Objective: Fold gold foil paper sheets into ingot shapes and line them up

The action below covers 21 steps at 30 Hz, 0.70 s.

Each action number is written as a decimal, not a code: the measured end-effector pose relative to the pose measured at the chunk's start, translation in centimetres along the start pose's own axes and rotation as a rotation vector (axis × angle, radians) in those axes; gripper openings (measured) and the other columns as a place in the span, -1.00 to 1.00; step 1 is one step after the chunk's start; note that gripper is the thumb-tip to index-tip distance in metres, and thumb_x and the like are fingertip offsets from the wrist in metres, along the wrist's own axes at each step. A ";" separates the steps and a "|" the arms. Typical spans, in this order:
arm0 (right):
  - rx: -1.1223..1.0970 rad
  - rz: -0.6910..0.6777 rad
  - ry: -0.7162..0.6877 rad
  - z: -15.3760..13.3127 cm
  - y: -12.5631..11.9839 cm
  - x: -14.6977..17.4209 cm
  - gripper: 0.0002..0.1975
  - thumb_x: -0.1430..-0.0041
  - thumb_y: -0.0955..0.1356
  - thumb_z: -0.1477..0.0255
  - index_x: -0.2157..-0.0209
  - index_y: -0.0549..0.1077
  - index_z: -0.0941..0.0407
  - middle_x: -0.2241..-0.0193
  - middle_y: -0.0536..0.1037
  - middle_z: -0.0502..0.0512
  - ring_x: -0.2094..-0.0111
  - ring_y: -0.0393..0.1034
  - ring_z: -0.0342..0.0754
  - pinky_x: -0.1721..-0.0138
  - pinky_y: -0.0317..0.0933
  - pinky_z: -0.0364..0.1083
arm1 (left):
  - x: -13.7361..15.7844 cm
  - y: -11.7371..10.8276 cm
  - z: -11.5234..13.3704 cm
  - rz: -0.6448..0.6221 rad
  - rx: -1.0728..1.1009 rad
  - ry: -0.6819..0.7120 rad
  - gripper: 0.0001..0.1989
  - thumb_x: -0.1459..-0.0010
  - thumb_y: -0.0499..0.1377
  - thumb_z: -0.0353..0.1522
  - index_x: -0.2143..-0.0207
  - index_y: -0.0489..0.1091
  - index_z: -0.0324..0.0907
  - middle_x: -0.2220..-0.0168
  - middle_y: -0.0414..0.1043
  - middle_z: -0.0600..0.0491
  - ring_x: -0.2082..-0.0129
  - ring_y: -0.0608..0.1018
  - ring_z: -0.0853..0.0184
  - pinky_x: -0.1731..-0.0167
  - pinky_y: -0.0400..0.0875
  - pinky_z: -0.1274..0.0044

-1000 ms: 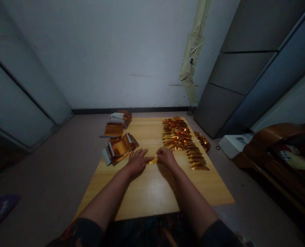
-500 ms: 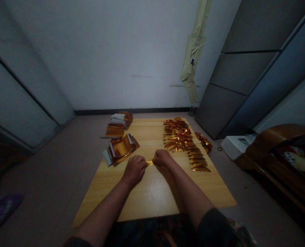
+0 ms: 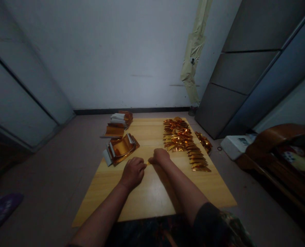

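Between my two hands lies a small piece of gold foil paper [image 3: 148, 163] on the wooden table [image 3: 152, 199], mostly covered by fingers. My left hand [image 3: 133, 172] pinches its left end. The right hand [image 3: 160, 156] closes on the other end from above, its fingertips pressed low near the tabletop. To the left rests a stack of curled gold foil sheets [image 3: 123, 147] with pale backs. Rows of folded gold foil pieces [image 3: 176, 135] stand packed together on the right, with a shorter row [image 3: 197, 159] nearer me.
More foil sheets [image 3: 114, 130] and a pale-backed bundle [image 3: 118, 118] sit at the table's far left corner. Beyond the right edge is another heap of folded foil [image 3: 204, 142]. A grey refrigerator [image 3: 226, 92], a white box [image 3: 236, 146] and wooden furniture [image 3: 270, 147] stand to the right.
My right hand has shifted slightly left, closer to the left hand. Less of the gold foil paper shows between them now. The piles have not moved.
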State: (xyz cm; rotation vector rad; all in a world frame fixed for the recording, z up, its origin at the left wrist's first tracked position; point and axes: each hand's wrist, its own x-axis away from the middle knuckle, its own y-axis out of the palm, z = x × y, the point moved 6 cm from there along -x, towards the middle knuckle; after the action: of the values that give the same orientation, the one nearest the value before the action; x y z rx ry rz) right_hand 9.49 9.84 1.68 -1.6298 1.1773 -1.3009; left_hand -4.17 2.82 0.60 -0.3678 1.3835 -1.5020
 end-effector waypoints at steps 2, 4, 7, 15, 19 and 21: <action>-0.029 0.016 0.013 0.5 -0.1 -0.2 -0.60 0.08 0.46 0.24 0.18 0.57 0.13 0.13 0.58 0.29 0.14 0.49 0.12 0.29 0.27 -0.11 | -0.2 -0.1 0.0 0.000 0.004 -0.016 -0.84 -0.12 0.11 -0.46 0.34 0.50 -0.15 0.26 0.45 -0.01 0.19 0.41 0.24 0.20 0.26 0.39; -0.061 0.044 0.011 0.9 -0.2 -0.3 -0.69 0.01 0.42 0.32 0.20 0.57 0.13 0.15 0.58 0.27 0.17 0.48 0.08 0.32 0.22 -0.13 | -0.5 -0.1 -0.1 -0.008 0.011 -0.046 -0.88 -0.13 0.14 -0.40 0.36 0.49 -0.14 0.27 0.45 0.01 0.20 0.41 0.24 0.21 0.25 0.39; -0.092 0.068 -0.020 1.4 0.0 0.0 -0.78 -0.07 0.35 0.43 0.22 0.56 0.10 0.21 0.59 0.19 0.21 0.46 0.00 0.36 0.15 -0.16 | -1.1 0.1 -0.3 -0.033 0.026 -0.100 -0.88 -0.15 0.16 -0.36 0.42 0.47 -0.14 0.30 0.45 0.03 0.21 0.41 0.26 0.20 0.25 0.40; -0.178 0.220 -0.297 1.7 1.4 2.6 -0.81 -0.15 0.28 0.51 0.23 0.49 0.09 0.21 0.44 0.09 0.27 0.32 -0.12 0.30 0.07 -0.19 | -1.3 0.5 -0.5 -0.037 -0.002 -0.099 -0.83 -0.23 0.11 -0.34 0.32 0.50 -0.13 0.33 0.42 0.01 0.23 0.39 0.26 0.19 0.27 0.43; -0.243 0.190 -0.363 2.0 1.5 3.0 -0.77 -0.14 0.26 0.58 0.24 0.50 0.11 0.24 0.42 0.06 0.27 0.30 -0.14 0.28 0.07 -0.22 | -1.3 1.1 -0.2 -0.045 -0.077 -0.023 -0.79 -0.29 0.05 -0.33 0.24 0.50 -0.12 0.33 0.41 -0.01 0.25 0.38 0.26 0.23 0.27 0.44; -0.247 0.154 -0.380 2.2 1.3 3.0 -0.78 -0.11 0.28 0.57 0.24 0.51 0.11 0.24 0.42 0.04 0.27 0.30 -0.14 0.28 0.07 -0.22 | -1.4 1.5 0.0 -0.048 -0.120 0.025 -0.74 -0.32 0.00 -0.33 0.26 0.49 -0.13 0.34 0.40 -0.01 0.28 0.38 0.27 0.26 0.27 0.45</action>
State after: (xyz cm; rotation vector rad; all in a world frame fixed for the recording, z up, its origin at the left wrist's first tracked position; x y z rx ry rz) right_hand 11.53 6.60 0.88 -1.8212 1.2288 -0.7290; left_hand -2.90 4.20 -0.21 -0.4611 1.4981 -1.4703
